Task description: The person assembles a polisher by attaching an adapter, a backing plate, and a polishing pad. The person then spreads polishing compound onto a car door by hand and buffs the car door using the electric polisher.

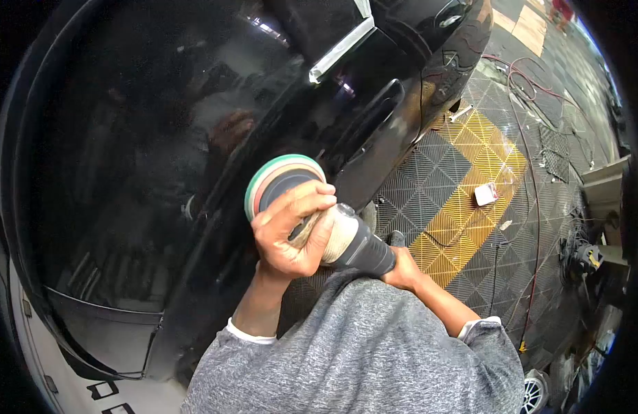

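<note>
A car polisher [367, 252] with a black handle and a pale cover round its neck is held in both hands. My left hand [295, 231] is closed round its head, just behind the round polishing pad [272, 168] with a green edge. Near the rear end, my right hand [403, 269] wraps round the dark handle, its fingers partly hidden. The pad lies over the glossy black car body [146, 145], tilted along a curved edge of the panel. White masking tape [343, 50] follows a corner further up the bodywork.
Grey and yellow ribbed tiles [470, 165] cover the floor to the right. A small white and red box [485, 194] sits on them. A dark red hose [533, 186] runs across the floor, coiled further back. At the lower right is a wheel [533, 395].
</note>
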